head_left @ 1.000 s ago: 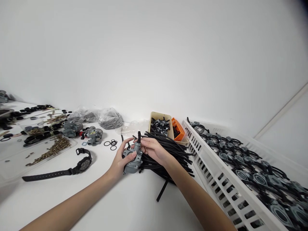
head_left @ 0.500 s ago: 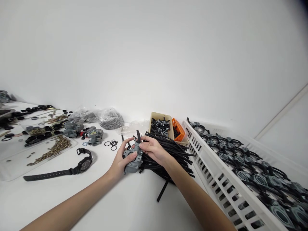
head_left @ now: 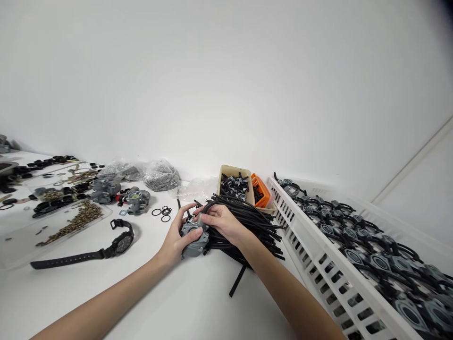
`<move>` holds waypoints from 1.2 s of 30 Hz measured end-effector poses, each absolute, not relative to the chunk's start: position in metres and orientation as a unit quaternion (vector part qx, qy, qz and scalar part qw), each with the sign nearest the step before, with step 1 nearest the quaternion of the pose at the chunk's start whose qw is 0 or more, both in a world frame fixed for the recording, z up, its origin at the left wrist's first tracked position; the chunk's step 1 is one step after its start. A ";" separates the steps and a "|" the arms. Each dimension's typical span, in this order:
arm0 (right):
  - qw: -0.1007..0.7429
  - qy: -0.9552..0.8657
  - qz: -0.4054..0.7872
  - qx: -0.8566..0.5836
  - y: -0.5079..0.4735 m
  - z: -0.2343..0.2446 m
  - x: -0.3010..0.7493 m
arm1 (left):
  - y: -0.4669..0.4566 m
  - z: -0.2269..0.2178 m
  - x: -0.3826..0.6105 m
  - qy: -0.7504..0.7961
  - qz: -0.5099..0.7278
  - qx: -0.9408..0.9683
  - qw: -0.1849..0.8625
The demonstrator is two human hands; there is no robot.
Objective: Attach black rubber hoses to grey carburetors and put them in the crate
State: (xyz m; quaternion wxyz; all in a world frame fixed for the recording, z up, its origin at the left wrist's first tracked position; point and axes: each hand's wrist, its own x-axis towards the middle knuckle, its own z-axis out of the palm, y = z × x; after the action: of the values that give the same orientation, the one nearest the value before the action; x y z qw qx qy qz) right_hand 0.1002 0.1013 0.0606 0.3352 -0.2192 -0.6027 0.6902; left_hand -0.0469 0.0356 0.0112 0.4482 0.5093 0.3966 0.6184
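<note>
My left hand (head_left: 178, 237) is closed around the side of a grey metal carburetor (head_left: 194, 247), its thumb lying across the front. At the carburetor's top, my right hand (head_left: 223, 223) pinches with thumb and fingers around the upper neck. A short black rubber piece (head_left: 211, 204) curves over beside the right fingers; its lower end is hidden by them. Right behind the hands spreads a bundle of black rubber hoses (head_left: 252, 222), one of which lies apart toward the front.
A white crate (head_left: 318, 257) full of carburetors stands on the right. Behind the hoses are a beige bin (head_left: 236, 169) and an orange basket (head_left: 262, 200). To the left lie a black watch (head_left: 122, 243), rubber rings (head_left: 165, 211), two carburetors (head_left: 137, 202) and a tray of brass parts (head_left: 79, 219).
The carburetor has tipped a little in my hands. The black rubber piece, upright before, now bends over to the right, and my right fingers sit slightly lower and further left.
</note>
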 end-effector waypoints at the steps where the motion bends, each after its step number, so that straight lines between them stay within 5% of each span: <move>1: 0.329 -0.593 0.703 -0.213 0.103 0.059 0.101 | 0.036 0.011 -0.047 0.397 0.618 0.505 0.453; 14: 0.325 -0.563 0.738 -0.183 0.104 0.060 0.106 | 0.033 0.015 -0.047 0.405 0.615 0.508 0.447; 24: 0.348 -0.633 0.651 -0.233 0.096 0.061 0.099 | 0.034 0.013 -0.047 0.425 0.608 0.543 0.394; 36: 0.346 -0.543 0.741 -0.190 0.110 0.053 0.108 | 0.034 0.014 -0.047 0.417 0.615 0.502 0.443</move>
State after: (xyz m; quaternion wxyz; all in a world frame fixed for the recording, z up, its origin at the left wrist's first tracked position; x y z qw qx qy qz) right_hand 0.1076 0.1099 0.0528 0.3464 -0.1900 -0.5427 0.7412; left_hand -0.0465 0.0336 0.0139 0.4426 0.5019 0.4170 0.6151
